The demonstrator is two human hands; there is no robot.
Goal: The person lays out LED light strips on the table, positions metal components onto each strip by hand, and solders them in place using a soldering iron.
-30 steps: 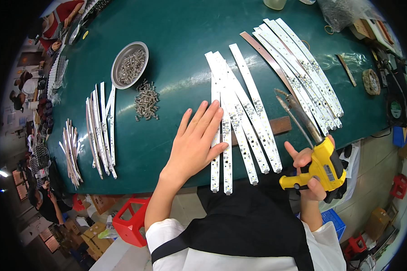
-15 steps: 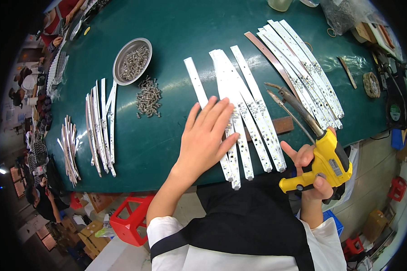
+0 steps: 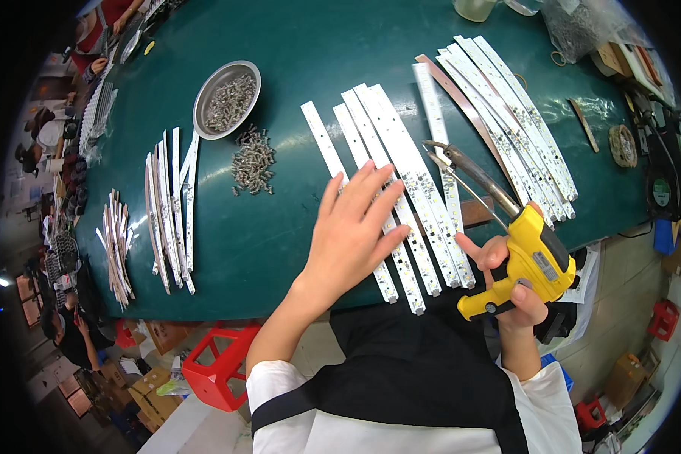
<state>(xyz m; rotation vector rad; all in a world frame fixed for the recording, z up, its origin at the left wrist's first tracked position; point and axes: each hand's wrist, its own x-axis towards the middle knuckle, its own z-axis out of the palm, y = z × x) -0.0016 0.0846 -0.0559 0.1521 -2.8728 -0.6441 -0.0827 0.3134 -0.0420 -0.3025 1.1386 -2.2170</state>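
Note:
My left hand (image 3: 349,231) lies with spread fingers on a fan of white LED circuit-board strips (image 3: 390,125) at the front edge of the table. Small chips dot the strips' near halves, and their near ends overhang the edge. My right hand (image 3: 528,309) grips a yellow soldering gun (image 3: 541,253) by its handle. Its metal tip and a thin feed tube point up and left, above the rightmost strip of the fan (image 3: 431,102). A brown bar (image 3: 477,212) lies partly hidden under the strips.
Right of the fan lies another pile of strips (image 3: 507,113). Left stand a metal bowl (image 3: 204,125) of small metal parts, a loose heap of the same parts (image 3: 253,163) and two strip bundles (image 3: 166,219) (image 3: 116,253). A red stool (image 3: 216,371) stands below the table.
The middle strips have fanned out under my left hand, and the rightmost one has shifted right at its far end. My right hand has moved slightly left with the soldering gun.

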